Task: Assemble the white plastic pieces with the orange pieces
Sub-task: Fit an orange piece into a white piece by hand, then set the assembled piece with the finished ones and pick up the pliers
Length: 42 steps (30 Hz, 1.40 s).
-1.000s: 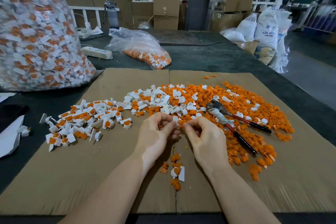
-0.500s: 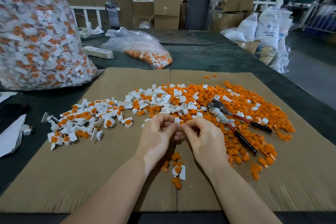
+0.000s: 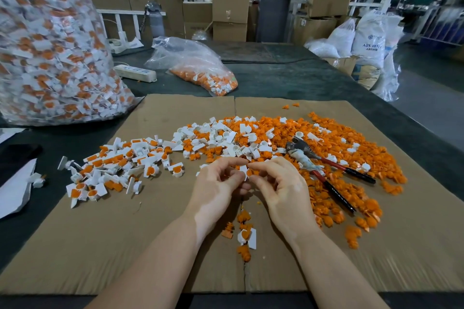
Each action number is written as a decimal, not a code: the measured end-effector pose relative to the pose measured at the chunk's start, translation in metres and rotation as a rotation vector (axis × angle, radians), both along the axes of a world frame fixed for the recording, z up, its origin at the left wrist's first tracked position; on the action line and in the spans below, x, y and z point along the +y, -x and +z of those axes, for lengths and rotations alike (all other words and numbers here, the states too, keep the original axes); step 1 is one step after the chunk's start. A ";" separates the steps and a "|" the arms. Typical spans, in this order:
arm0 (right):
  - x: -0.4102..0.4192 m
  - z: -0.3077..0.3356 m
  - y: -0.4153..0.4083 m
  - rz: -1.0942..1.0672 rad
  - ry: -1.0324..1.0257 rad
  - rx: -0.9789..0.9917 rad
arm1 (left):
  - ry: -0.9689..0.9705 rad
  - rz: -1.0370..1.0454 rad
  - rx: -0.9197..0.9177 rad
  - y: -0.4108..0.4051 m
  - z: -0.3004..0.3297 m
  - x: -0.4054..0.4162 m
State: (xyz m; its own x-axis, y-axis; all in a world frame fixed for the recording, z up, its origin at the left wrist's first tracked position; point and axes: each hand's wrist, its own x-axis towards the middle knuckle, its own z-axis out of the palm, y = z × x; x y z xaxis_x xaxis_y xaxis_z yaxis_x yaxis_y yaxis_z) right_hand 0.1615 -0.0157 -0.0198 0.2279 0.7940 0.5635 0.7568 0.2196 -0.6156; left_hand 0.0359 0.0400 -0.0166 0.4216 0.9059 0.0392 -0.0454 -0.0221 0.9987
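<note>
Above the cardboard [image 3: 155, 246], the left hand [image 3: 216, 190] pinches a white piece [image 3: 243, 170] and the right hand [image 3: 281, 187] pinches an orange piece [image 3: 250, 172] against it, apparently mid-insertion; next probably needs a firm press.

Orange pieces [image 3: 351, 158] and white pieces [image 3: 216, 133] lie on brown cardboard [image 3: 125, 246].

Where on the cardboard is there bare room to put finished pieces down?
Bare cardboard lies near-left, below the assembled pile and left of the left hand. The near-right corner past the right hand is free too. The orange heap and pliers crowd the right.
</note>
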 end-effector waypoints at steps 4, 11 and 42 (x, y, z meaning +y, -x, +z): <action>0.001 0.000 0.000 -0.004 -0.010 -0.011 | 0.007 -0.004 -0.026 -0.001 -0.001 0.000; 0.001 0.000 0.001 -0.019 -0.031 -0.055 | 0.006 0.005 -0.034 -0.001 -0.002 0.000; -0.005 0.033 -0.081 -0.626 0.928 -0.247 | -0.050 0.057 0.030 -0.002 0.003 -0.001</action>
State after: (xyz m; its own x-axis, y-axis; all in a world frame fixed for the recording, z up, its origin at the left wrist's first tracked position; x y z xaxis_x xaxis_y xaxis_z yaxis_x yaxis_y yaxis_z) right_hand 0.2423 -0.0209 0.0136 0.6942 0.7134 -0.0956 0.6961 -0.6992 -0.1630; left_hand 0.0381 0.0388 -0.0136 0.3712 0.9257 0.0729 -0.0130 -0.0733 0.9972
